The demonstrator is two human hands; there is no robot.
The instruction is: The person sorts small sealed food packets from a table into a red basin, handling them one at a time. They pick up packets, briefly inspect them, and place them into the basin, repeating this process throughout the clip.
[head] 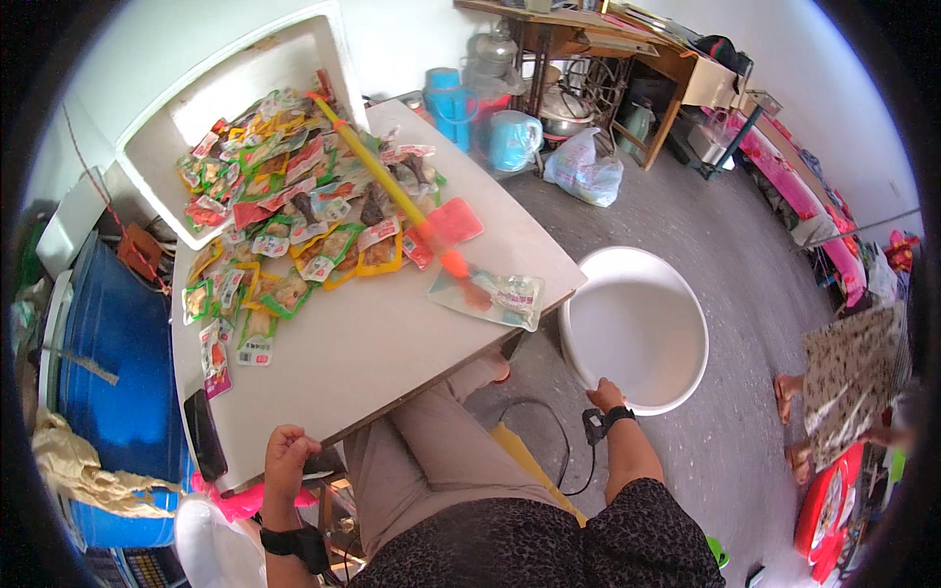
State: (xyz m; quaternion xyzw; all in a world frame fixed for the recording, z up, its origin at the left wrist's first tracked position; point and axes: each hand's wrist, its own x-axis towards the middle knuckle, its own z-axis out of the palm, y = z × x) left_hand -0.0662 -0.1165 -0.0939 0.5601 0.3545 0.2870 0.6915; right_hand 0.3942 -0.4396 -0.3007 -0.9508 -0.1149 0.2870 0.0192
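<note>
My right hand (607, 395) grips the near rim of a large round white plastic tub (636, 331) beside the table. My left hand (289, 457), loosely curled, is at the near table edge; whether it touches the edge I cannot tell. Many vacuum-packed food packets (279, 191) spill from a tipped white foam box (242, 70) onto the white tabletop (331, 353). Across the pile lies a yellow stick with orange ends (382, 176), one end over a larger clear packet (507, 298) at the right table edge. A black phone-like object (206, 435) lies at the left edge.
A blue barrel (121, 382) stands left of the table, a white basin (217, 544) near my left side. A black cable (562, 441) runs over the floor by my right wrist. Blue jugs (448, 106) and a plastic bag (586, 167) stand behind. Another person's bare feet show at right.
</note>
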